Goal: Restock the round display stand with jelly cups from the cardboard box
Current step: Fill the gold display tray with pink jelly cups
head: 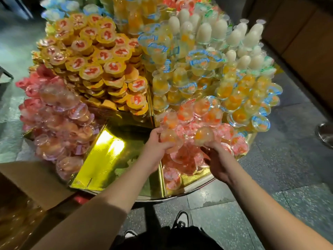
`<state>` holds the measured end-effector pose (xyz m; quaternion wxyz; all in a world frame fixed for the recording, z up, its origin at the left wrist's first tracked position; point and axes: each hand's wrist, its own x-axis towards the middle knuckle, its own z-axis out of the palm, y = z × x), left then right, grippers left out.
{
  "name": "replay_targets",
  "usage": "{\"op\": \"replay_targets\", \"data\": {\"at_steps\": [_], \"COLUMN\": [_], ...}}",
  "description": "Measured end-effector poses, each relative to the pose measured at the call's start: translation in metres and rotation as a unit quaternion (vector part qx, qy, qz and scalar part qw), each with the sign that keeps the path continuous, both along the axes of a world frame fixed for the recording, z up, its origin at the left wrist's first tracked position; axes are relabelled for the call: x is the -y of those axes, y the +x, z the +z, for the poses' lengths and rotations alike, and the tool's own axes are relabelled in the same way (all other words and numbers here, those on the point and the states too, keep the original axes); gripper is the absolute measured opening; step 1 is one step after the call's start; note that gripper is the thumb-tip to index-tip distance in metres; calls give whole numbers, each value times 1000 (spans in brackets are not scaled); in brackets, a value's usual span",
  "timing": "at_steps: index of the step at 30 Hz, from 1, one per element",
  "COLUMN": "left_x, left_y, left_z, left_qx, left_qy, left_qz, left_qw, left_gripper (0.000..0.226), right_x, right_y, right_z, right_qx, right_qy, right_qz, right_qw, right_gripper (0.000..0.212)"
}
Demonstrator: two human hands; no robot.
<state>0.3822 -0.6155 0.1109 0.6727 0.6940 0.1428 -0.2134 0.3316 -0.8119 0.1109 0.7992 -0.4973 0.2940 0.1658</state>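
I was mid-placement: my left hand [156,143] and right hand [214,157] each had a grip curled round a clear domed jelly cup [168,135], at the pink-lidded pile in the round gold display stand [100,159]'s 5 o'clock section. Next, I judged, both needed seating securely, then back to the brown cardboard box [23,179] at 8 o'clock.

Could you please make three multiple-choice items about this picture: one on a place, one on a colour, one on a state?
1. Where is the cardboard box?
A. lower left of the stand
B. on top of the stand
C. right of the stand

2. What colour is the bare compartment floor?
A. blue
B. gold
C. black

3. What are the hands doing?
A. resting open
B. each gripping a jelly cup
C. lifting the box

Answers: 1 A, it shows at the lower left edge. 2 B, it shines gold. 3 B, left hand and right hand each grip a clear cup.
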Motion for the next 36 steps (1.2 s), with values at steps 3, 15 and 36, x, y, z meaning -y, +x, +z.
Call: {"op": "replay_targets", "data": {"at_steps": [3,15,36], "left_x": [17,69,90], "left_y": [6,22,24], "left_z": [-2,-20,-51], "left_qx": [59,151,160], "left_qy": [94,293,368], "left_qz": [-52,-37,-55], "left_qw": [992,943,914], "left_gripper": [61,59,63], "right_x": [20,37,19], "right_y": [14,65,72], "right_z": [-6,-47,-70], "right_qx": [26,141,139], "right_qy": [-62,-522,-583], "right_qz": [-9,89,88], "right_qw": [998,836,796], "right_gripper": [43,73,65]}}
